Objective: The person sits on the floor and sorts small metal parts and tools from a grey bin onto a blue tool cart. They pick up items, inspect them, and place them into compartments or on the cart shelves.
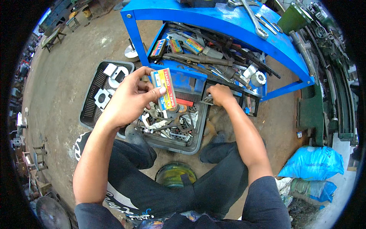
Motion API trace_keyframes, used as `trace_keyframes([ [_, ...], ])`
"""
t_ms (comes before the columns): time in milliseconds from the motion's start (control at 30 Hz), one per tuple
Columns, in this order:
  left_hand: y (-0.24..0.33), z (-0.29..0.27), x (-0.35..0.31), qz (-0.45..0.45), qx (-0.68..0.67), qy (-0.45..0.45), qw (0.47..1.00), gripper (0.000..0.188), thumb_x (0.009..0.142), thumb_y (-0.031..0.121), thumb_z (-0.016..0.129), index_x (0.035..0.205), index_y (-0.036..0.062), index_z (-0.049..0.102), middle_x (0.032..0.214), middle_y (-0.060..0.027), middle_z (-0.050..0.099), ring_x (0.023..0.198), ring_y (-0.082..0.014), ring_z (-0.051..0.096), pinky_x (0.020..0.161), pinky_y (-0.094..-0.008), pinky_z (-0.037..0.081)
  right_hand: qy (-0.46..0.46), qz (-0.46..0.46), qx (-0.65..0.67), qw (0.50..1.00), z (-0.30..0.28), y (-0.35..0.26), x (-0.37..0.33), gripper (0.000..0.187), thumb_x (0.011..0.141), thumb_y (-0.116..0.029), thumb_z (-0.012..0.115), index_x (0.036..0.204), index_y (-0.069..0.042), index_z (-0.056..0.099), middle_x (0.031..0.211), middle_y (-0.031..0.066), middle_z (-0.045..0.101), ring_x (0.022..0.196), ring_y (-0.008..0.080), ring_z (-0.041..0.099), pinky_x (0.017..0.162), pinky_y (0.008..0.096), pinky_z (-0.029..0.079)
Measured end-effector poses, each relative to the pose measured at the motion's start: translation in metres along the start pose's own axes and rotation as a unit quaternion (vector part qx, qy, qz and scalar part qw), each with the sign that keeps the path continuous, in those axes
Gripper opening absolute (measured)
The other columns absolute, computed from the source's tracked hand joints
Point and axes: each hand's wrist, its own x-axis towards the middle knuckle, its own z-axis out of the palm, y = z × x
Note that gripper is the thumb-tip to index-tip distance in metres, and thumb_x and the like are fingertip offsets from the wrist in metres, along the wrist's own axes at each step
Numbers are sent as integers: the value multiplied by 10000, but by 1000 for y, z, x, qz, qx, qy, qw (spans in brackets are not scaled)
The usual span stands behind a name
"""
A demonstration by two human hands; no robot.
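Observation:
My left hand (135, 93) grips a flat tap box (164, 88), yellow, red and blue, thumb across its front and fingers behind. It is held up over a black plastic crate (196, 143) full of loose metal parts and tools. To the right, my right hand (220, 94) reaches down into a small dark drawer (238, 100) under the blue workbench (213, 21). Its fingers curl in among small metal pieces there; their tips are hidden, and what they hold cannot be made out.
The bench's lower shelf holds drill bits (202, 59), bars and small boxes (175, 46). A perforated black basket (89, 108) with white metal parts stands at left. A wrench (253, 19) lies on the bench top. Green machinery (316, 110) and blue sacks (314, 163) are at right.

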Motion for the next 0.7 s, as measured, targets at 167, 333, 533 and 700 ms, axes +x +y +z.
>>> trace_keyframes([
  [167, -1, -4, 1, 13, -8, 3, 1000, 471, 925, 204, 748, 1281, -16, 532, 841, -46, 686, 772, -99, 624, 637, -255, 488, 29, -144, -90, 985, 3, 1, 19, 174, 798, -76, 656, 934, -140, 742, 902, 140, 743, 927, 343, 722, 775, 469, 575],
  [333, -2, -10, -2, 19, -28, 4, 999, 451, 929, 201, 745, 1273, 0, 533, 848, -33, 672, 759, -76, 603, 636, -236, 471, 40, -217, -139, 966, 10, 13, 22, 156, 879, -139, 567, 826, -79, 701, 832, 122, 731, 853, 319, 732, 728, 456, 572],
  [533, -2, -8, 3, 13, -27, 1, 1000, 432, 943, 150, 720, 1289, -8, 516, 918, -63, 706, 758, -76, 612, 615, -223, 465, 146, -197, -67, 967, 34, 26, 12, 257, 906, -220, 542, 771, -70, 702, 822, 115, 732, 788, 319, 723, 717, 455, 570],
  [700, -3, -1, 11, 1, -22, -3, 1000, 434, 955, 154, 707, 1309, -1, 508, 930, -61, 713, 778, -76, 639, 609, -218, 482, 123, -225, -103, 961, 34, 33, 9, 164, 890, -154, 549, 857, -54, 674, 898, 103, 703, 796, 319, 730, 680, 446, 580],
])
